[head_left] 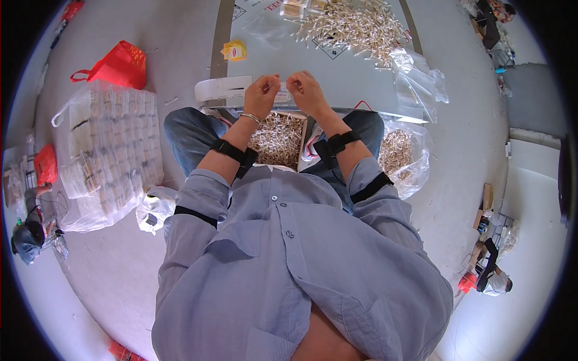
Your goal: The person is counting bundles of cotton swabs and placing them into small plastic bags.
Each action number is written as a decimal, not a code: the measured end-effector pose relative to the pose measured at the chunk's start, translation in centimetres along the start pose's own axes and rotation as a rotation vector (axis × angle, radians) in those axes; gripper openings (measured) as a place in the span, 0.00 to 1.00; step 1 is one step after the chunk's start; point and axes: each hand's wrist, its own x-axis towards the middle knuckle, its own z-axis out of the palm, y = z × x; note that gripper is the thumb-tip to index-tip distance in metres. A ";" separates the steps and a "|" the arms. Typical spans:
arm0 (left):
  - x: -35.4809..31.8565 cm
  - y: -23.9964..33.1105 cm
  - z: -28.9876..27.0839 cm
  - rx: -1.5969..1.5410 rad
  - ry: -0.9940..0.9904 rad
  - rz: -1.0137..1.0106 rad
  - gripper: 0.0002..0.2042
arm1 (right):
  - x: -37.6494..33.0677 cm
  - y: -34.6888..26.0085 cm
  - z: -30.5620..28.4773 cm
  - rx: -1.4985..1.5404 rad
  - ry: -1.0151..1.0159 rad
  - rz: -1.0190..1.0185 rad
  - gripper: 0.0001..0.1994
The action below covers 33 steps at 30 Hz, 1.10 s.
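Head view: left hand (261, 96) and right hand (307, 91) pinch a small clear bag (283, 93) between curled fingertips. They hover at the desk's (361, 90) near edge, above a box of sticks (278, 138).

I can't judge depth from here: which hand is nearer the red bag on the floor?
Left. The left hand is on the red bag's side, with bare floor between them. The right hand is farther away, beyond the left hand.

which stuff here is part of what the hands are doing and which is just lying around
In hand:
left hand and right hand pinching a small clear bag
box of small pale sticks
stick pile on table

Lying about:
red bag
yellow packet
big bag of packed bundles
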 end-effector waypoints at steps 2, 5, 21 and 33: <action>0.0 -0.5 -0.4 -0.056 0.007 -0.013 0.06 | 0.0 -0.2 0.0 0.040 0.004 0.003 0.03; 0.0 -0.6 -1.2 -0.089 -0.032 -0.038 0.05 | 0.0 -0.3 -0.2 0.099 -0.034 0.084 0.04; -0.6 -1.4 0.1 0.014 -0.139 -0.066 0.05 | -1.7 1.0 2.4 0.407 0.052 0.089 0.03; -0.4 -1.4 -0.8 -0.230 -0.137 -0.108 0.05 | -1.3 1.1 2.7 0.510 0.055 0.100 0.09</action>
